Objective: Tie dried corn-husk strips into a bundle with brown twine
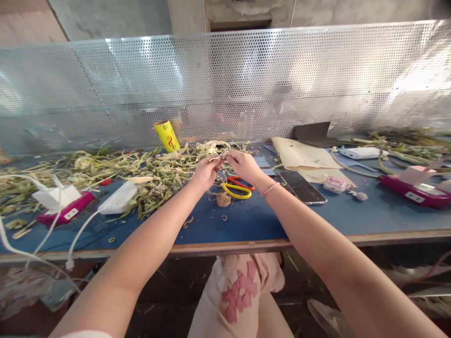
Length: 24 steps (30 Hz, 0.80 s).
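My left hand (205, 172) and my right hand (244, 165) meet over the middle of the blue worktable (253, 220), fingers pinched together on a thin pale strip of plant fibre (221, 157) held between them. Just below the hands lie yellow-handled scissors (237, 189) with a red-handled pair (241, 180) behind them, and a small ball of brown twine (224, 199). A heap of pale green husks and stalks (105, 171) spreads to the left and behind the hands.
A yellow roll (167, 136) leans at the perforated metal screen (225, 84). A phone (303, 187), brown paper (303, 157), a small pink case (335, 184), white power bank (359, 152) and magenta devices (416, 190) (65, 211) lie around, with white cables (21, 244) at left.
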Available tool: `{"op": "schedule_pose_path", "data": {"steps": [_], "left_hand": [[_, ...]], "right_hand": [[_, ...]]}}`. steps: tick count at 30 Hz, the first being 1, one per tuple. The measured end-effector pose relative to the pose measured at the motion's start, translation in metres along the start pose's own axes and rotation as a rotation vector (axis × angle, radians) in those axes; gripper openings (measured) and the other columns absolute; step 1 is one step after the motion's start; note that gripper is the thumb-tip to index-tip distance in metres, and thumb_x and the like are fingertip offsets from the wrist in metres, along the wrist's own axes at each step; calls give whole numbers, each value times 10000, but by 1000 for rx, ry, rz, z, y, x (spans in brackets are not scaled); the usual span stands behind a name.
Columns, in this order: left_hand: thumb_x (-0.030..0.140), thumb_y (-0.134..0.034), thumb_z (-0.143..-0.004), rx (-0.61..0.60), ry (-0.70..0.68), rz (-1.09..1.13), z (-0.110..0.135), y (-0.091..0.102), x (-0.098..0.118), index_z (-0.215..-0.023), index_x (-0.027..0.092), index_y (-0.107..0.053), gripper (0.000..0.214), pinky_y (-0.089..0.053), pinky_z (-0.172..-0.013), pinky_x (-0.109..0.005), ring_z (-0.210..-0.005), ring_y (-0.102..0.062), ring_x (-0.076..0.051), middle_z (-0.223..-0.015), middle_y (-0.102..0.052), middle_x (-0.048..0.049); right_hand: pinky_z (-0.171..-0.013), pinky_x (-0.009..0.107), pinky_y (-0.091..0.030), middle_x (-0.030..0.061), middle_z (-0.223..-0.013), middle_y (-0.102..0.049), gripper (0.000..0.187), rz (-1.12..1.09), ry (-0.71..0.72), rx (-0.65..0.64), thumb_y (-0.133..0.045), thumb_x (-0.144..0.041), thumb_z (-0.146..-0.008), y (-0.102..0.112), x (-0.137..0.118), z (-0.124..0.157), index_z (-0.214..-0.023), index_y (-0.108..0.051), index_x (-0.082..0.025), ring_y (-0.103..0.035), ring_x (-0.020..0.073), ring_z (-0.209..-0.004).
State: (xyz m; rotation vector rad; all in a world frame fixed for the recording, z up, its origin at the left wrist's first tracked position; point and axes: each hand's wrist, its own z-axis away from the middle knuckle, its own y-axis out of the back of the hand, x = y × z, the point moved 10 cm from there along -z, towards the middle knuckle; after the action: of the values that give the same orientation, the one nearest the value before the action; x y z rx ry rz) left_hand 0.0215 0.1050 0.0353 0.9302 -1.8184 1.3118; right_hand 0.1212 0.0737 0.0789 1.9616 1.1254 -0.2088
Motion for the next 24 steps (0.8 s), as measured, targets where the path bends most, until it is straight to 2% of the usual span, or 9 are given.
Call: {"op": "schedule_pose_path", "data": {"steps": [5,9,12,14,16,19,24], "left_hand": [[57,-614,-636,-5,-46,-71,-4,3,3,-600,126,-614,78,-344,-502,-183,-522,-482,-50,-558,-572,7],[104,-619,-643,-45,-123,-291,-13,12,12,-707,155,-629,82,-377,-585,-218,-584,-509,-78,-608,-583,11],[140,-573,-683,-13,-229,-412,-19,25,29,-728,176,-624,77,-391,-649,-248,-628,-512,-103,-624,-572,10],[148,-537,-695,-29,-280,-497,-21,28,36,-700,179,-617,86,-394,-665,-262,-632,-496,-115,-639,-565,5],[156,-507,-699,-54,-305,-545,-22,28,37,-681,177,-609,105,-399,-691,-272,-661,-496,-126,-675,-569,-1],[187,-490,-708,-116,-320,-563,-20,23,34,-696,175,-601,113,-398,-758,-281,-739,-510,-140,-736,-578,-3],[221,-499,-718,-219,-310,-618,-10,4,30,-681,179,-599,114,-362,-851,-278,-825,-504,-153,-753,-567,-1]], "right_hand": [[-598,217,-312,-7,-630,-503,228,-14,-2,-2,-393,-283,-824,-1,-1,1,-691,-536,-167,-417,105,-605],[-562,225,-296,-30,-551,-412,264,12,-25,12,-409,-318,-825,3,3,4,-623,-498,-174,-354,94,-541],[-615,252,-340,-5,-591,-433,255,69,12,133,-430,-277,-805,22,4,4,-573,-468,-180,-407,116,-596],[-672,268,-374,22,-683,-490,169,50,42,205,-452,-236,-777,32,5,5,-625,-499,-178,-461,136,-682],[-707,278,-399,39,-768,-531,99,-24,74,146,-480,-241,-760,25,4,3,-709,-535,-177,-496,147,-757],[-703,275,-417,40,-803,-559,138,-147,55,-52,-510,-311,-754,-3,1,4,-742,-536,-176,-517,143,-770],[-619,247,-365,-20,-634,-509,185,-149,-83,-130,-446,-337,-785,-24,3,8,-692,-474,-178,-438,99,-590]]}}
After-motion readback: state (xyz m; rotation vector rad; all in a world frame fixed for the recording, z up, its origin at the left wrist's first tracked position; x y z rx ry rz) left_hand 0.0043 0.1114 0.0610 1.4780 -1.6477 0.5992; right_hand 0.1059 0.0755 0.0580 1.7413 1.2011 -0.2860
